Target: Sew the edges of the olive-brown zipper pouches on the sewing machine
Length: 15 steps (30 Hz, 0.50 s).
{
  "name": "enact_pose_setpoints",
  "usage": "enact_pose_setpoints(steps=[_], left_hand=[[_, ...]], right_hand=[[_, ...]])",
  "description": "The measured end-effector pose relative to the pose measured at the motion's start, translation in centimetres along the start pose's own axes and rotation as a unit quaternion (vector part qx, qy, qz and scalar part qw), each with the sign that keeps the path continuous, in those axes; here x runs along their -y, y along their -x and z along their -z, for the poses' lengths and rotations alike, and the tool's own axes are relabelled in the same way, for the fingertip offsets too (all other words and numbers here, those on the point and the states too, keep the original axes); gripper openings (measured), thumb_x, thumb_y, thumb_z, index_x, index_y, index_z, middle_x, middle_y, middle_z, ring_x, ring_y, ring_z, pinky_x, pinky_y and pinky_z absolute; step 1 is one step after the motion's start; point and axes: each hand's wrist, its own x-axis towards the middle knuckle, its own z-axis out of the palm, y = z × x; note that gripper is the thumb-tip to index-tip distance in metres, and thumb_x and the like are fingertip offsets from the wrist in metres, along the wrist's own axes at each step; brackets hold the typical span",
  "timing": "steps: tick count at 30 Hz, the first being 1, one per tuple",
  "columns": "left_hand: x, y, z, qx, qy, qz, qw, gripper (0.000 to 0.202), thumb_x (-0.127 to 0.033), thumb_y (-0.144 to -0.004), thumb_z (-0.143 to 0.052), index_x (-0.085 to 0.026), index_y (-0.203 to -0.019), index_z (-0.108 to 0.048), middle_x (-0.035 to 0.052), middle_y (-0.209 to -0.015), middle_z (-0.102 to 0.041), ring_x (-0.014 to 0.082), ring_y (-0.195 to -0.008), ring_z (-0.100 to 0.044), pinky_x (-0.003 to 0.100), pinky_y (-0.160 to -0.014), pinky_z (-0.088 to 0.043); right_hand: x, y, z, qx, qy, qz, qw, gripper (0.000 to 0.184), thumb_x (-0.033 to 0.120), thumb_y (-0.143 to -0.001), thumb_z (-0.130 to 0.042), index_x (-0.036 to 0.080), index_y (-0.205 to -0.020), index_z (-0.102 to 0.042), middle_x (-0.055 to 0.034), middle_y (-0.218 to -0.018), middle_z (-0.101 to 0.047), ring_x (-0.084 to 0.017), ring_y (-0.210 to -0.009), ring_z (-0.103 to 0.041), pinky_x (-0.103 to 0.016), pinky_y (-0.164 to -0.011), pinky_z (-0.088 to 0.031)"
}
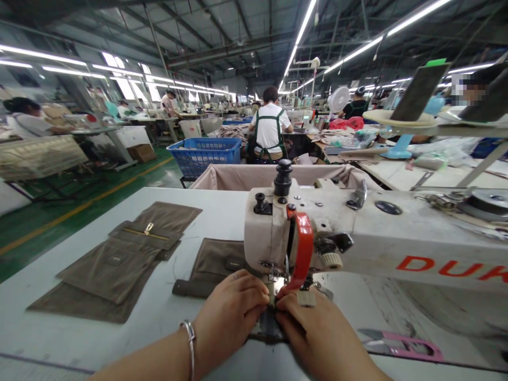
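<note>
Brown fabric (215, 255) lies forward-left, nearer the left hand (234, 302) than the right hand (313, 323); both curl inward, whether gripping I cannot tell.

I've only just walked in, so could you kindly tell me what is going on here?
Someone is working at a sewing machine, the left hand and right hand close together at dark material beneath its head. Brown fabric pieces, one zippered, lie on the table to the left; pink-handled snips lie to the right.
</note>
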Motion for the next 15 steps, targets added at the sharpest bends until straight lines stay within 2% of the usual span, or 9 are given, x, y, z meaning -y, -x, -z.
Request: enact_pose_setpoints(steps=[5,10,15], left_hand=[[0.8,-0.5,-0.4,-0.015,-0.001,0.003,1.0,0.022,-0.003,-0.081,-0.071,-0.022,-0.091,-0.071,-0.0026,-0.097,-0.073,0.0166,-0.09,-0.064,0.029,-0.087,-0.048],[1.0,-1.2,-0.4,-0.023,-0.022,0.006,0.999,0.019,-0.004,-0.081,-0.071,-0.022,-0.089,-0.071,-0.0008,-0.094,-0.073,0.0177,-0.09,-0.063,0.029,-0.087,-0.05],[0.9,-1.5,-0.2,-0.024,-0.039,0.013,0.999,0.019,-0.005,-0.08,-0.07,-0.022,-0.087,-0.071,0.0003,-0.092,-0.072,0.0187,-0.089,-0.064,0.031,-0.087,-0.052]], right_hand=[[0.0,-0.8,0.3,-0.02,0.042,0.01,0.999,0.016,0.007,-0.083,-0.058,0.021,-0.089,-0.065,-0.0053,-0.092,-0.068,-0.022,-0.086,-0.062,-0.034,-0.079,-0.051],[0.0,-1.3,0.3,-0.035,0.05,0.01,0.998,0.022,0.005,-0.083,-0.057,0.018,-0.098,-0.066,-0.008,-0.096,-0.069,-0.024,-0.09,-0.062,-0.035,-0.081,-0.052],[0.0,-1.4,0.3,-0.034,0.056,-0.006,0.998,0.024,0.004,-0.084,-0.057,0.019,-0.099,-0.068,-0.0075,-0.097,-0.07,-0.023,-0.089,-0.063,-0.034,-0.081,-0.052]])
